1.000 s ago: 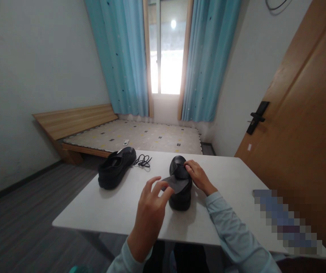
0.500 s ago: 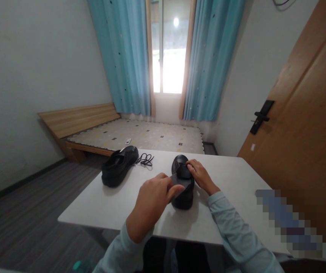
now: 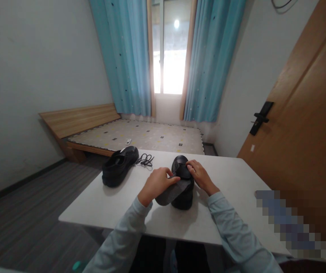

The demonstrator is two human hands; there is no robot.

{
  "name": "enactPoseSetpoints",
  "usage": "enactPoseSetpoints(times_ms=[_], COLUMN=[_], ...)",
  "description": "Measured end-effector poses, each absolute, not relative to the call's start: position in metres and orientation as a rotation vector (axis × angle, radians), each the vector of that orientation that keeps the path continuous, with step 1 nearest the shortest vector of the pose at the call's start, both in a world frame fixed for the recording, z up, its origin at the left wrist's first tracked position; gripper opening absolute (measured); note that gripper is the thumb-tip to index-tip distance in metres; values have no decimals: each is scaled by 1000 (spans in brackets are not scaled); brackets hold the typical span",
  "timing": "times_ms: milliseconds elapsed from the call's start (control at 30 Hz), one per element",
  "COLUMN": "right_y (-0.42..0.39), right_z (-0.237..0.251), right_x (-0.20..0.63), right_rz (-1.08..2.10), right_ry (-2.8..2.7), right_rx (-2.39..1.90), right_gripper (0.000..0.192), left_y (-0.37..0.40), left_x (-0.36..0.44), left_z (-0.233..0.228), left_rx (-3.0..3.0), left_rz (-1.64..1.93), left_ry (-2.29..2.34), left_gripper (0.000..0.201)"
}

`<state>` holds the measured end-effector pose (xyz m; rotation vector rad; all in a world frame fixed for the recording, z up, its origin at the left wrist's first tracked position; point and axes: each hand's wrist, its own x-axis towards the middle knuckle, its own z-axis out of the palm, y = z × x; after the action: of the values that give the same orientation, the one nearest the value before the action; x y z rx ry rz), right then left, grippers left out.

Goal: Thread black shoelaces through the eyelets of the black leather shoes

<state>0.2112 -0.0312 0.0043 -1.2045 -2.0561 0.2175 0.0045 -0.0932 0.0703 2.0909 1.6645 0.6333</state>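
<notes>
On the white table [image 3: 231,178], near its middle, stood the black shoe [image 3: 183,178] you were working on, toe pointing away from you toward the far edge. Your left hand [image 3: 155,184] sat just left of that shoe, fingers curled and pinched on the grey insole [image 3: 172,192]. The insole's far end lay at the shoe's opening; its near end stuck out toward you and to the left, tilted, clear of the tabletop. Your right hand [image 3: 199,175] rested on the shoe's right side, fingertips at the top of the upper by the opening, pressing or steadying it; whether those fingers gripped anything could not be read, since the shoe hid their tips. The two hands were close together, one on either flank of the shoe, not touching each other. Both forearms wore pale blue sleeves.

Further left and a little farther away on the same table lay the second black shoe [image 3: 119,170], well apart from the first, its toe toward the far right. A loose black lace [image 3: 145,159] lay bunched just beside that toe.

Beyond the table: a low wooden bed [image 3: 94,123] with a patterned mat, blue curtains [image 3: 128,57] framing a bright window [image 3: 167,49], and a brown door [image 3: 307,125] on the right with a black handle.
</notes>
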Motion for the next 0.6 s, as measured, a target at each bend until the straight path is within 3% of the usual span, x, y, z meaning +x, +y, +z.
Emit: enactPoseSetpoints(times_ms=[600], right_y=[-32], right_z=[5], right_x=[214], right_rz=[222], right_ry=[-2059], right_rx=[-1238], right_gripper=[27], left_y=[-99], left_x=[-53], left_z=[95], left_rx=[1616], left_rz=[766], left_ry=[1246], left_gripper=[34])
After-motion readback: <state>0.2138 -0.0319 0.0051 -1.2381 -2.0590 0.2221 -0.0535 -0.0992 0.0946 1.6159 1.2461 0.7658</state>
